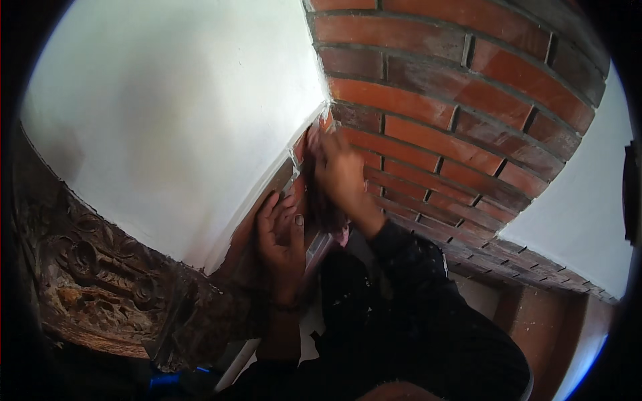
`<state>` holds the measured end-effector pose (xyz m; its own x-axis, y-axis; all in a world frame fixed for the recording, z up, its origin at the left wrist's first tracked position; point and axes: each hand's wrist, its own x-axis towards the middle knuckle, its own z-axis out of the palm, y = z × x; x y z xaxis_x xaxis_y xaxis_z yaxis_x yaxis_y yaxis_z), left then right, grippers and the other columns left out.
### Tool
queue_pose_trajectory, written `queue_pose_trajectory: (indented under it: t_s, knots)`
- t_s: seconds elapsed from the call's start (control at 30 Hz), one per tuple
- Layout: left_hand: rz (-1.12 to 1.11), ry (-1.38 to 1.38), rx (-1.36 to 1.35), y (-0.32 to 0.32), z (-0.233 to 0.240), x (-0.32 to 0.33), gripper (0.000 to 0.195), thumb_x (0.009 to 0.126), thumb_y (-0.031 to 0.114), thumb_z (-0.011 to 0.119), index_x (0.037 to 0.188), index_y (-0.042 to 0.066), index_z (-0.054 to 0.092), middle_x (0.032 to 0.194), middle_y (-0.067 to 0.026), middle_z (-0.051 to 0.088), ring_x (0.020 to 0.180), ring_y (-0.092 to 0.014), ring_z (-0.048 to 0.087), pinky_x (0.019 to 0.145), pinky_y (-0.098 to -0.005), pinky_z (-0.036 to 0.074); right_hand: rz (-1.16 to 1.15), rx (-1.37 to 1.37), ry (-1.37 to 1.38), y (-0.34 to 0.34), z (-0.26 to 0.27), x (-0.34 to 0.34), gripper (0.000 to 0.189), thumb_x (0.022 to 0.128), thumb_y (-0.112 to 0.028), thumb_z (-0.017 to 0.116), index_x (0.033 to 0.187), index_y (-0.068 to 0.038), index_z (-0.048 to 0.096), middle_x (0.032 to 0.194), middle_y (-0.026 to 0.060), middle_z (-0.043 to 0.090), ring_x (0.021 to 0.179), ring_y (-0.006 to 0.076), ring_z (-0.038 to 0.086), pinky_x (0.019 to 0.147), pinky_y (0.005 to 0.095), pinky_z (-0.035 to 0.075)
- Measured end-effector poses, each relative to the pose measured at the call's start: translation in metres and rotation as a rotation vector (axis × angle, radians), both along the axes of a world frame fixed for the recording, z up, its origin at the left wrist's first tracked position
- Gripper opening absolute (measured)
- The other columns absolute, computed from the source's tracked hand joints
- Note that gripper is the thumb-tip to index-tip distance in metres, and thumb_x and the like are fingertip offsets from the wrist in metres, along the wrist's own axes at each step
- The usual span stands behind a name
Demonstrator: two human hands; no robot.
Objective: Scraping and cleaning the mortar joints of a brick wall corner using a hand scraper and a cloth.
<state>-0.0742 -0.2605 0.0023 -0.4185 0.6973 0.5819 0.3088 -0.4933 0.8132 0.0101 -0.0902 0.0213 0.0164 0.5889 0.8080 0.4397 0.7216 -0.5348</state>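
Observation:
My right hand point(341, 173) is closed on a dark reddish cloth point(321, 193), which hangs below it against the narrow brick strip at the inner corner. The fingers are near the top of that strip, by the white wall's edge. My left hand point(282, 233) is raised lower down and to the left, with its fingers apart and nothing seen in it. It is close to the reddish-brown strip point(241, 245) along the edge of the white plastered wall point(165, 115). Whether it touches the surface cannot be told.
A red brick wall point(426, 100) with grey joints curves away on the right. Dark carved woodwork point(105, 275) borders the white wall at lower left. Another white wall point(577, 215) and a brown panelled surface point(536, 326) lie at the right.

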Motion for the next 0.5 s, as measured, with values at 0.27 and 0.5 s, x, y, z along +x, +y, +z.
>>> queue_pose_trajectory:
  t_s: [0.27,0.5]
  knots:
    - [0.035,0.014,-0.037,0.004,-0.003,0.002,0.054,0.098,0.003,0.06,0.149,0.001,0.041,0.133,-0.0151,0.062,0.119,-0.021,0.061,0.103,-0.0336,0.048,-0.081,0.125,-0.2,0.026,-0.025,-0.006,0.024,0.091,-0.011,0.061,0.113,0.0,0.063,0.112,0.0214,0.064,0.078,0.0422,0.068,0.062,0.0501,0.057]
    - [0.029,0.032,-0.064,0.001,0.002,0.003,0.054,0.097,0.002,0.06,0.148,0.002,0.043,0.132,-0.0156,0.062,0.118,-0.021,0.061,0.103,-0.0337,0.048,-0.034,-0.057,-0.13,-0.019,0.004,0.0,0.033,0.095,-0.01,0.056,0.125,0.003,0.056,0.125,0.0274,0.058,0.077,0.0458,0.068,0.062,0.0494,0.058]
